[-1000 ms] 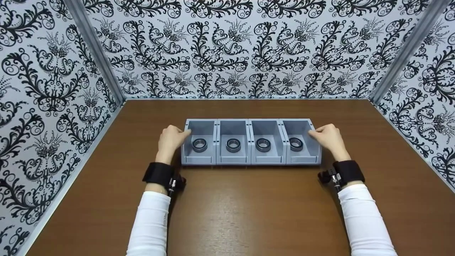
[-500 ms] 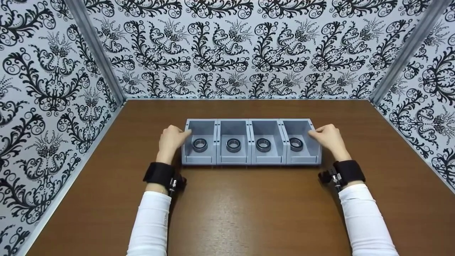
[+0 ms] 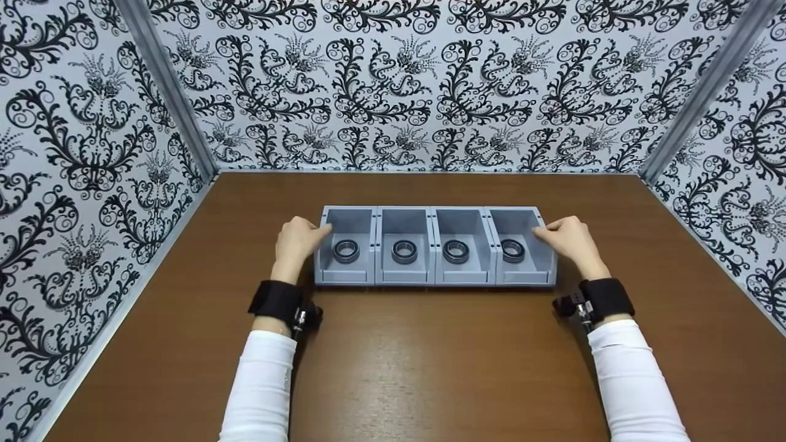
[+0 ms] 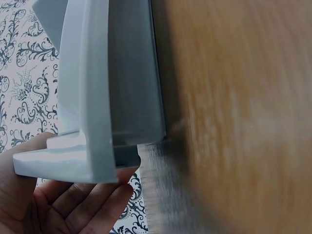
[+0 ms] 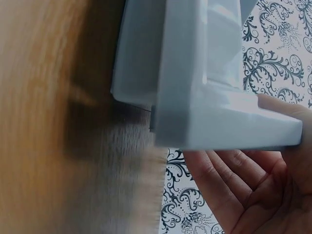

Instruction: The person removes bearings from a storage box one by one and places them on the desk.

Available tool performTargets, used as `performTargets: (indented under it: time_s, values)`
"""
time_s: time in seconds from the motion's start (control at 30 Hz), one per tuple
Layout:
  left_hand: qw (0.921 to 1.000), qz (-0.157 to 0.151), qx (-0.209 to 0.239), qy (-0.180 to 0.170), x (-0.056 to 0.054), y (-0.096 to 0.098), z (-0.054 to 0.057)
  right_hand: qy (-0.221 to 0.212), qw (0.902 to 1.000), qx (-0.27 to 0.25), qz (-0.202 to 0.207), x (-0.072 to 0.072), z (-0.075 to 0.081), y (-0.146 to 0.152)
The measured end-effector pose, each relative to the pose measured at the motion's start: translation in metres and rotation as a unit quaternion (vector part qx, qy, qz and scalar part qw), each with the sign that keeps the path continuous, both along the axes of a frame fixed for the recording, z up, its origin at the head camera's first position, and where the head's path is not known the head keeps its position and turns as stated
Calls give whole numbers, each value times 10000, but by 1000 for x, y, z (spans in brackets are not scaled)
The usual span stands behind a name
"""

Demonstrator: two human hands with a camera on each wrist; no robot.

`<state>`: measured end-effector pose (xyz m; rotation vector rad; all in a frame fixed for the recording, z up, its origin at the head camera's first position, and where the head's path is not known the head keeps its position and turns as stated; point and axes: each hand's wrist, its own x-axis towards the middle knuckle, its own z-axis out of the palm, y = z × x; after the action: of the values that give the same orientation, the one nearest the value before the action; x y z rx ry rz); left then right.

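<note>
A row of joined grey storage bins [image 3: 405,279] lies across the table, with one black-and-silver ball bearing in each. Those bearings include the leftmost [image 3: 346,260], two middle ones [image 3: 404,261], [image 3: 456,261] and the rightmost [image 3: 513,260]. My left hand [image 3: 298,240] grips the row's left end wall, thumb over the top edge. At the other end my right hand [image 3: 572,240] grips the right wall likewise. In the left wrist view, fingers [image 4: 97,207] lie along the outer side of the end bin [image 4: 95,97]. The right wrist view shows the same around the opposite bin [image 5: 178,73].
The brown wooden table [image 3: 393,356] extends around the bins on all sides. Patterned black-and-white panels [image 3: 393,86] enclose it at the back and sides, with grey metal posts [image 3: 166,86] at the corners. Black wrist straps [image 3: 276,299] carry small cameras.
</note>
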<state>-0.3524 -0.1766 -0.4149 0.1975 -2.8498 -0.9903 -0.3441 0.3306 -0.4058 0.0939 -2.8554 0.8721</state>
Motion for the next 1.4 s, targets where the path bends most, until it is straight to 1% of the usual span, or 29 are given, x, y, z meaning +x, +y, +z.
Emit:
performTargets:
  time_s: [0.17,0.37,0.53,0.8,1.13,1.4]
  values:
    - [10000,27,17,0,0,2,3,-86,9999,59,132,2,3,3]
    - [10000,14,25,23,2,2,2,-113,9997,157,142,5,6,3]
    - [10000,37,45,51,2,1,2,-51,9997,220,119,12,10,3]
    - [10000,-23,71,-42,1,3,1,92,9997,214,109,25,14,5]
    - [9999,28,119,-76,0,2,2,404,9987,165,279,39,34,-1]
    - [9999,67,38,-108,1,2,2,475,9974,164,513,44,47,-14]
